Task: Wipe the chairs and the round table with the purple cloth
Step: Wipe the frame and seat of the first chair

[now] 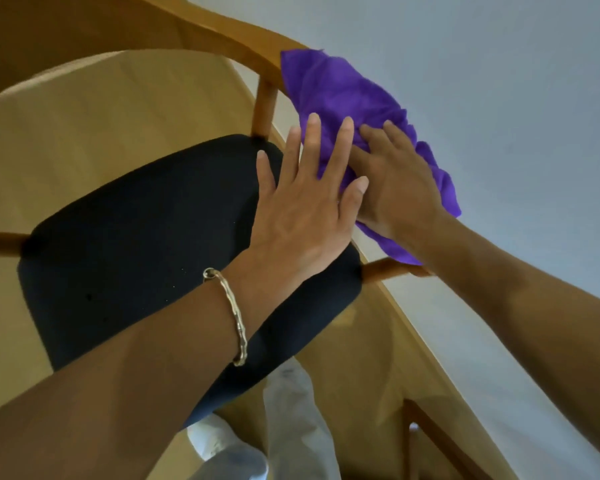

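Observation:
A wooden chair point(222, 32) with a curved back rail and a black seat cushion point(146, 237) fills the middle of the view. The purple cloth point(340, 91) lies bunched over the chair's right armrest. My right hand point(399, 181) presses flat on the cloth, fingers spread over it. My left hand point(305, 202), a metal bangle on its wrist, reaches across the seat with fingers apart; its fingertips overlap the cloth's left edge and its thumb rests against my right hand. The round table is not in view.
A pale wall point(499, 98) runs along the right, close behind the armrest. Light wooden floor point(84, 109) shows around the chair. A wooden frame point(430, 431) stands at the lower right. My light trouser leg point(291, 410) is below the seat.

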